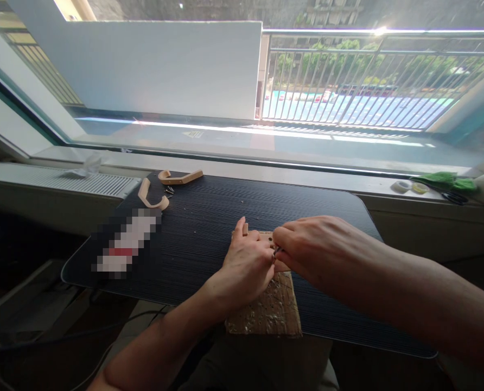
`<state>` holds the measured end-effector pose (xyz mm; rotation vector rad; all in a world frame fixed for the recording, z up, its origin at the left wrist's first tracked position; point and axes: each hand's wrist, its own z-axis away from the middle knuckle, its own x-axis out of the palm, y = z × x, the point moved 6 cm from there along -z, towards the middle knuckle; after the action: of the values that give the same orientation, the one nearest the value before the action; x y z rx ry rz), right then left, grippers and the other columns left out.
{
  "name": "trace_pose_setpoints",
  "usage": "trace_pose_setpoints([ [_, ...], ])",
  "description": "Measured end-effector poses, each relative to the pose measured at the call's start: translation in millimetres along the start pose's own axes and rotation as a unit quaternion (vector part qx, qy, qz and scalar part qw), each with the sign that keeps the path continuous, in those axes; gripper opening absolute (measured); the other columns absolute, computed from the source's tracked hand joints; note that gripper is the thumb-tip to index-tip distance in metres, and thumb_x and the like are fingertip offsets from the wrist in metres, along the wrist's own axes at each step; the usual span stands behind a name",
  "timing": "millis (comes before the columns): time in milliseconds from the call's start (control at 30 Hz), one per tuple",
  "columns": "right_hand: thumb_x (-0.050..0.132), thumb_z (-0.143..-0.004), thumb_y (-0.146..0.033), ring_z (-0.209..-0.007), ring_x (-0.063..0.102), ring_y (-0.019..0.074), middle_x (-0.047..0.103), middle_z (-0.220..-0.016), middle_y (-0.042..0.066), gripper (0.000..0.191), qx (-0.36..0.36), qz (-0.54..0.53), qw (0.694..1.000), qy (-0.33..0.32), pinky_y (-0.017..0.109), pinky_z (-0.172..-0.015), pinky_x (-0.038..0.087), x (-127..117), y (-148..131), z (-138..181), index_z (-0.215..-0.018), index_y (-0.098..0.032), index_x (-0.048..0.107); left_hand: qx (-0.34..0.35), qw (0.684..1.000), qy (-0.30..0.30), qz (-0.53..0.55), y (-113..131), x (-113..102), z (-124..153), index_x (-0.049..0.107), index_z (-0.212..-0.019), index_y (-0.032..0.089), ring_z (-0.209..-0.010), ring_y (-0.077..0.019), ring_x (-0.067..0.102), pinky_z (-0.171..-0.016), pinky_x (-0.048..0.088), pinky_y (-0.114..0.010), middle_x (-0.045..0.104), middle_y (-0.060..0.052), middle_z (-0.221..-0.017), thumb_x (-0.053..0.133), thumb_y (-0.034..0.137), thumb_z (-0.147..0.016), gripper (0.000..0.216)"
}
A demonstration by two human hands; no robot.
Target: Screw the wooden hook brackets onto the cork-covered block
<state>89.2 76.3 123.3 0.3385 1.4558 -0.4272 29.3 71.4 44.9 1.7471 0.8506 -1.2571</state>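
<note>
My left hand [248,259] lies across a small light wooden piece [265,237] with a dark round hole. Its fingers curl over the wood and hide much of it, with one finger pointing up. Beneath is a worn, pitted wooden board [268,312] that reaches the table's near edge. From the right, my right hand [321,244] is closed in a pinch around a thin metal tool [279,250], whose tip is by my left fingertips. Most of that tool is hidden, so its kind is unclear.
On the dark table [201,239], two curved wooden hooks [180,178] [151,199] lie at the back left beside several screws [169,190]. A blurred packet [128,241] is nearer. Tape rolls [401,187], a green cloth [445,182] and scissors [453,197] rest on the sill.
</note>
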Motion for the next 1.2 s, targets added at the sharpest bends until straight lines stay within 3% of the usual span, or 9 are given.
trace_pose_setpoints([
  [200, 0.051, -0.08, -0.019, -0.047, 0.051, 0.0104, 0.056, -0.056, 0.0, 0.013, 0.05, 0.065, 0.997, -0.006, 0.023, -0.045, 0.023, -5, 4, -2, -0.069, -0.017, 0.056, 0.007, 1.0, 0.002, 0.01, 1, -3, 2, 0.061, -0.093, 0.024, -0.093, -0.0197, 0.052, -0.105, 0.012, -0.05, 0.064, -0.001, -0.094, 0.049, 0.023, -0.079, 0.018],
  [300, 0.053, -0.079, -0.018, -0.055, 0.054, 0.0104, 0.06, -0.064, 0.001, 0.007, 0.027, 0.032, 0.999, -0.014, 0.022, -0.049, 0.027, -10, 4, 1, -0.075, -0.018, 0.059, 0.004, 1.0, -0.007, 0.0, 1, -3, 3, 0.062, -0.089, 0.022, -0.09, -0.0198, 0.053, -0.105, 0.013, -0.05, 0.065, -0.002, -0.088, 0.051, 0.022, -0.077, 0.016],
  [467, 0.05, -0.08, -0.011, -0.062, 0.055, 0.0093, 0.062, -0.07, 0.001, 0.013, -0.011, -0.008, 1.0, -0.013, 0.02, -0.056, 0.031, -7, 5, 2, -0.076, -0.018, 0.06, -0.003, 1.0, -0.004, 0.0, 0, -1, 1, 0.063, -0.082, 0.021, -0.089, -0.0202, 0.054, -0.104, 0.015, -0.05, 0.064, -0.003, -0.084, 0.051, 0.022, -0.076, 0.013],
  [667, 0.045, -0.085, -0.02, -0.05, 0.05, 0.0097, 0.057, -0.059, 0.001, 0.014, 0.028, 0.034, 0.999, 0.009, 0.023, -0.048, 0.023, 8, 9, -3, -0.074, -0.015, 0.054, -0.003, 1.0, -0.002, 0.016, 0, -2, 1, 0.062, -0.087, 0.022, -0.094, -0.0202, 0.052, -0.105, 0.013, -0.051, 0.064, -0.002, -0.092, 0.051, 0.02, -0.076, 0.015],
  [833, 0.044, -0.085, -0.028, -0.048, 0.05, 0.0112, 0.057, -0.058, 0.001, 0.016, 0.058, 0.053, 0.997, 0.005, 0.024, -0.046, 0.02, 2, 10, -2, -0.078, -0.017, 0.053, 0.002, 1.0, -0.001, 0.023, 0, -4, 2, 0.062, -0.086, 0.023, -0.096, -0.0204, 0.052, -0.105, 0.013, -0.051, 0.063, -0.002, -0.093, 0.05, 0.022, -0.078, 0.015],
  [1000, 0.048, -0.081, -0.02, -0.058, 0.054, 0.0105, 0.061, -0.069, 0.001, 0.01, 0.02, 0.019, 1.0, 0.003, 0.022, -0.051, 0.026, -10, 7, 4, -0.079, -0.018, 0.057, 0.002, 1.0, -0.009, 0.001, -1, -1, 2, 0.062, -0.084, 0.021, -0.092, -0.0203, 0.053, -0.105, 0.012, -0.051, 0.064, -0.003, -0.088, 0.051, 0.022, -0.077, 0.014],
  [1200, 0.048, -0.081, -0.014, -0.058, 0.052, 0.0093, 0.059, -0.067, 0.001, 0.014, -0.025, 0.008, 0.999, 0.022, 0.022, -0.053, 0.028, -3, 5, 4, -0.072, -0.016, 0.058, -0.003, 1.0, -0.01, 0.001, -1, 2, 0, 0.062, -0.086, 0.022, -0.093, -0.0205, 0.052, -0.105, 0.012, -0.051, 0.064, -0.003, -0.088, 0.05, 0.021, -0.077, 0.015],
])
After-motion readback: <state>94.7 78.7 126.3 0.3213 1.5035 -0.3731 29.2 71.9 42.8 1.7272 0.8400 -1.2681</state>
